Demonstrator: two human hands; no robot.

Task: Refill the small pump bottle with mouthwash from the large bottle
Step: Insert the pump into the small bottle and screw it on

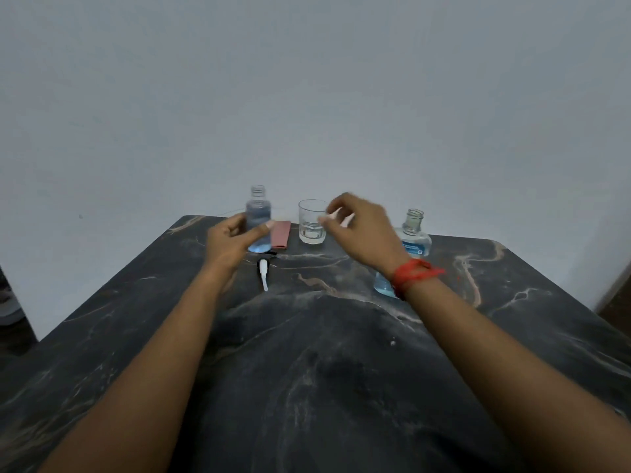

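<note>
The small clear bottle stands uncapped at the table's far edge, about two thirds full of blue liquid. My left hand wraps around its lower part, thumb across the front. Its pump head, with a white tube, lies on the table just in front. The large mouthwash bottle stands open at the far right, with blue liquid low down; my right wrist hides its middle. My right hand hovers between the glass and the large bottle, fingers spread, with nothing clearly in it.
A clear drinking glass with a little clear liquid stands between the two bottles. A folded pink cloth lies beside the small bottle. The dark marble table ends against a grey wall.
</note>
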